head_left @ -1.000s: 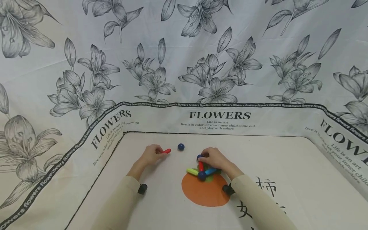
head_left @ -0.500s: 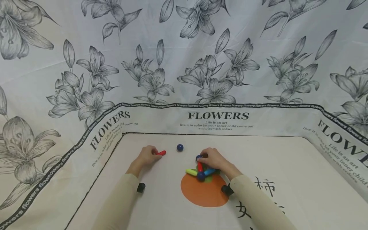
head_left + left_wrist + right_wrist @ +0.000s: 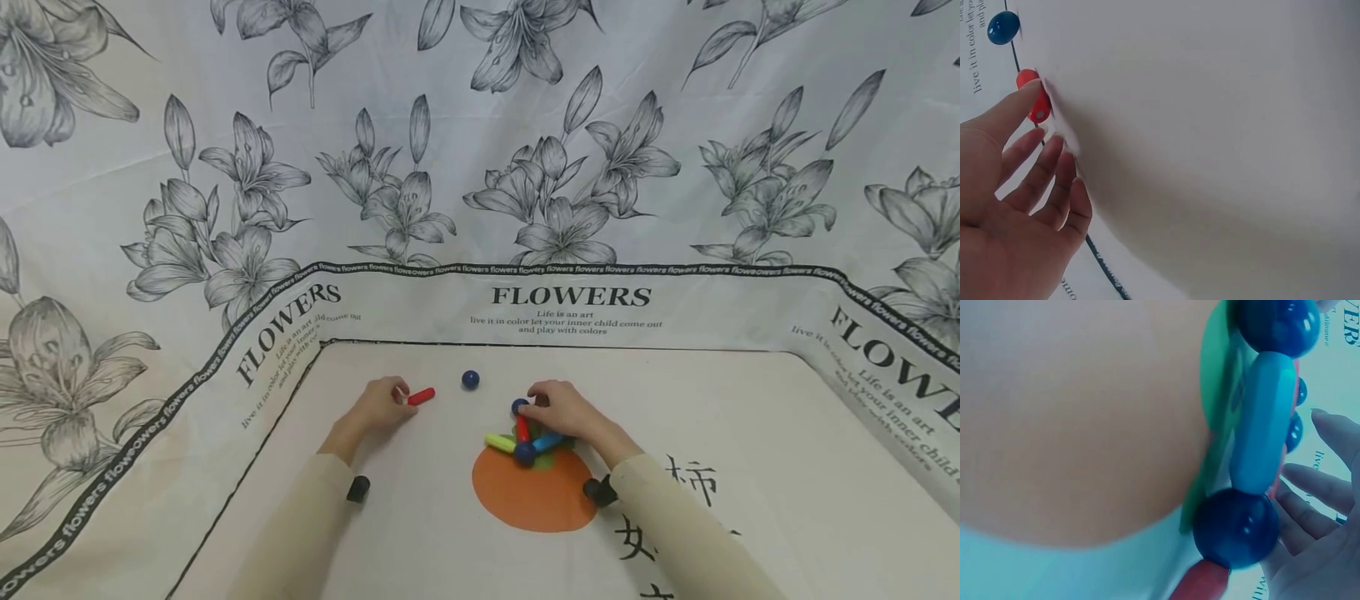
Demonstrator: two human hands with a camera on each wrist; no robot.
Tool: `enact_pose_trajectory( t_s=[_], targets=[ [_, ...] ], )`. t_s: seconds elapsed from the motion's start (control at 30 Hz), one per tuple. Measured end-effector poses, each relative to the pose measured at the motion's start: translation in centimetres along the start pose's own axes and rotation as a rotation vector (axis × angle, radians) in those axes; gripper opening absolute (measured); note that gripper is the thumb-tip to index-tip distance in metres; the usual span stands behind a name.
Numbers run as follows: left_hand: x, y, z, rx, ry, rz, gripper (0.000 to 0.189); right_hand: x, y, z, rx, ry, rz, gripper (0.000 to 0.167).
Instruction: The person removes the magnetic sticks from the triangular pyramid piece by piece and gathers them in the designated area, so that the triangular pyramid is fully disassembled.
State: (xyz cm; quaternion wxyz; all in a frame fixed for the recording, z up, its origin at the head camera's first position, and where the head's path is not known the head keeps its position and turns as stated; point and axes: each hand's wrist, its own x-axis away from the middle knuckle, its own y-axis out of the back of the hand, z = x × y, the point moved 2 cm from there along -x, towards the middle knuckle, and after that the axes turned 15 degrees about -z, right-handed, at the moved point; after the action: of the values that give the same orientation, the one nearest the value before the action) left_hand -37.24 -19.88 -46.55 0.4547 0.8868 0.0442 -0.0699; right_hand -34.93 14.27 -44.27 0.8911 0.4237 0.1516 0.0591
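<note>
Loose red plastic rod (image 3: 422, 397) being met at left end by spread left hand (image 3: 381, 404), nearer; long axis being aimed toward lone shiny blue ball (image 3: 470, 380); right hand (image 3: 564, 408) spread, farther.

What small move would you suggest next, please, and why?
I would probably pinch the red stick with the left hand: in the left wrist view the thumb overlaps it, but the other fingers look loose rather than curled round it, and the stick lies apart from the assembly.
</note>
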Motion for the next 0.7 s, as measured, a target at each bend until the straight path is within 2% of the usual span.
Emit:
enact_pose_trajectory(
  t_s=[0.07, 0.23, 0.33, 0.5, 0.7],
  targets=[
    [0.2, 0.3, 0.1, -0.011, -0.014, 0.008, 0.037, 0.3, 0.5, 0.1, -0.004, 0.013, -0.005, 0.040],
    [0.8, 0.8, 0.5, -0.043, -0.096, 0.007, 0.045, 1.2, 1.5, 0.4, -0.005, 0.062, -0.018, 0.039],
    [1.4, 0.9, 0.3, -0.048, -0.127, 0.004, 0.051, 1.7, 1.9, 0.6, 0.010, 0.105, -0.019, 0.039],
    [2.9, 0.6, -1.6, -0.051, -0.190, 0.034, 0.059, 2.5, 2.3, 0.9, 0.011, 0.156, -0.009, 0.034],
    [4.1, -0.8, -3.9, -0.032, -0.339, 0.099, 0.056, 3.3, 1.9, 1.2, -0.045, 0.185, 0.047, 0.025]
  ],
)
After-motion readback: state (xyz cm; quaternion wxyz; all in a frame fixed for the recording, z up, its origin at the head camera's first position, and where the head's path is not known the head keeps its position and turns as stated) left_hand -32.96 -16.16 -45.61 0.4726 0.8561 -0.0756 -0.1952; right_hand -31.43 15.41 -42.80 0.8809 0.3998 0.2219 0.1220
